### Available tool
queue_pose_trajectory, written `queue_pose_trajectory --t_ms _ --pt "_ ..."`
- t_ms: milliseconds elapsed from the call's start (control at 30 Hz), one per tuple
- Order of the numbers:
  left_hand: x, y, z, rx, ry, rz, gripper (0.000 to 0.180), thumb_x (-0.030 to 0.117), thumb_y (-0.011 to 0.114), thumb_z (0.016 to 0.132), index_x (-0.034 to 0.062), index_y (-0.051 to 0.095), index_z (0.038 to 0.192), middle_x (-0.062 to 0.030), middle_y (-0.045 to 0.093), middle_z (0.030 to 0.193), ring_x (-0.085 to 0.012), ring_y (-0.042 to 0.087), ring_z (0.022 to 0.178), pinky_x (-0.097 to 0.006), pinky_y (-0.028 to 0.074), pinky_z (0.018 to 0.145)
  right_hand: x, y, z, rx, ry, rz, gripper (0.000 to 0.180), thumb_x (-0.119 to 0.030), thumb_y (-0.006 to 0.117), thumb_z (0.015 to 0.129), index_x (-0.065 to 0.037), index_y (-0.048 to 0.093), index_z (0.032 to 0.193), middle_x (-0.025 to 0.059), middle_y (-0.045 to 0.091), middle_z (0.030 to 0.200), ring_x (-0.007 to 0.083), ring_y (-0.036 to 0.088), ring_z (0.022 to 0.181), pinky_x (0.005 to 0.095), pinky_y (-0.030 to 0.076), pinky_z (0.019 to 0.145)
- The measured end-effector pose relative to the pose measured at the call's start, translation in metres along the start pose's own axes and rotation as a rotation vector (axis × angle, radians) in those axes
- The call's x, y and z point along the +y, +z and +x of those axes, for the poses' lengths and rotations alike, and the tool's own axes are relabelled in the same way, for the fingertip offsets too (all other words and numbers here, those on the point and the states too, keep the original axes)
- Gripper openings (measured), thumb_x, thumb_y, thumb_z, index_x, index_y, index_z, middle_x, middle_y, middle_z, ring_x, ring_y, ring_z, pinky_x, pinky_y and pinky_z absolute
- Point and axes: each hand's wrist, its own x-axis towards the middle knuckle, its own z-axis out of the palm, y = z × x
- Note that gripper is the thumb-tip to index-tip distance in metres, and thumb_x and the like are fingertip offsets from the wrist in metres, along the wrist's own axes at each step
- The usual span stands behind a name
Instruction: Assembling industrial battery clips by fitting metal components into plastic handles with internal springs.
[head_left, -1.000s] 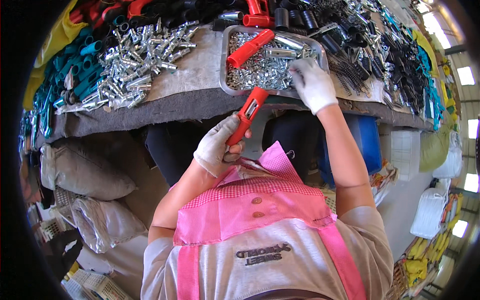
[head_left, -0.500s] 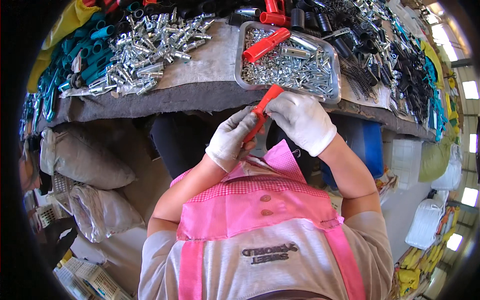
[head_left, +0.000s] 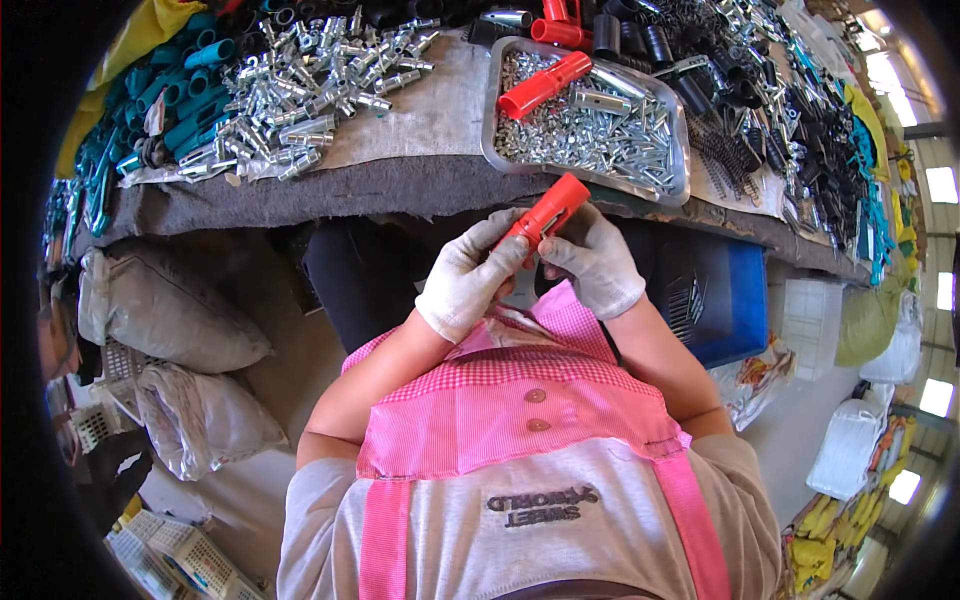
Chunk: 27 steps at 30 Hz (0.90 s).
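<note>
Both of my hands wear whitish work gloves and meet in front of the table edge. My left hand (head_left: 462,278) is closed around the lower end of a red slotted plastic tube (head_left: 557,207), its thumb on top. The tube tilts up to the right, and a metal piece shows in its side slot. My right hand (head_left: 603,268) is closed against the tube's right side, thumb near the slot; its other fingers are partly hidden. Just beyond lies a metal tray (head_left: 489,130) of small silver pins and bits, with another red tube (head_left: 545,86) resting on them.
Silver metal fittings (head_left: 320,100) are heaped left of the tray, with teal tubes (head_left: 185,130) farther left. Black tubes and springs (head_left: 718,150) crowd the right. Below the table stand a blue bin (head_left: 738,310) at right and a stuffed sack (head_left: 170,310) at left.
The red tube has turned to lean more to the right, its slot now showing. My right hand has shifted from the tube's upper part to lower on its right side.
</note>
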Motion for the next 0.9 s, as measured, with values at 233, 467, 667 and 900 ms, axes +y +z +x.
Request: queue_pose_trajectory --t_ms 233,467,667,900 --pt "-0.004 0.001 -0.001 -0.06 -0.076 -0.138 0.034 0.02 0.054 0.094 0.0083 0.052 0.125 0.0007 0.059 0.077 -0.0024 0.041 0.05 -0.016 0.032 0.044 0.027 0.004 -0.001 -0.197 0.128 0.601 0.046 -0.018 0.071 0.081 -0.016 0.054 0.124 -0.0036 0.062 0.106 0.0098 0.056 0.087 0.0238 0.045 0.069" --pt "-0.015 -0.001 -0.011 0.054 -0.07 -0.321 0.032 0.024 0.051 0.095 0.0101 0.053 0.124 -0.0022 0.06 0.074 -0.004 0.042 0.047 -0.016 0.031 0.042 0.034 0.021 0.001 -0.246 0.193 0.769 0.042 -0.017 0.066 0.085 -0.017 0.054 0.125 -0.0047 0.061 0.101 0.0072 0.049 0.074 0.0221 0.039 0.063" --pt "0.0 -0.021 -0.025 0.109 0.036 -0.298 0.033 0.025 0.049 0.096 0.0132 0.049 0.127 -0.001 0.058 0.076 -0.0046 0.04 0.047 -0.018 0.029 0.04 0.014 0.057 0.023 -0.095 0.201 0.303 0.034 -0.023 0.065 0.086 -0.01 0.059 0.117 -0.0027 0.061 0.089 0.0078 0.047 0.065 0.022 0.038 0.059" --pt "0.011 -0.066 -0.038 0.243 0.136 -0.552 0.028 0.038 0.045 0.096 0.0126 0.051 0.106 -0.0011 0.054 0.087 -0.0056 0.039 0.048 -0.017 0.025 0.036 -0.039 0.094 0.076 -0.348 -0.5 -1.029 0.043 -0.033 0.054 0.092 0.0 0.05 0.119 0.0116 0.06 0.083 0.0162 0.062 0.072 0.0295 0.051 0.062"
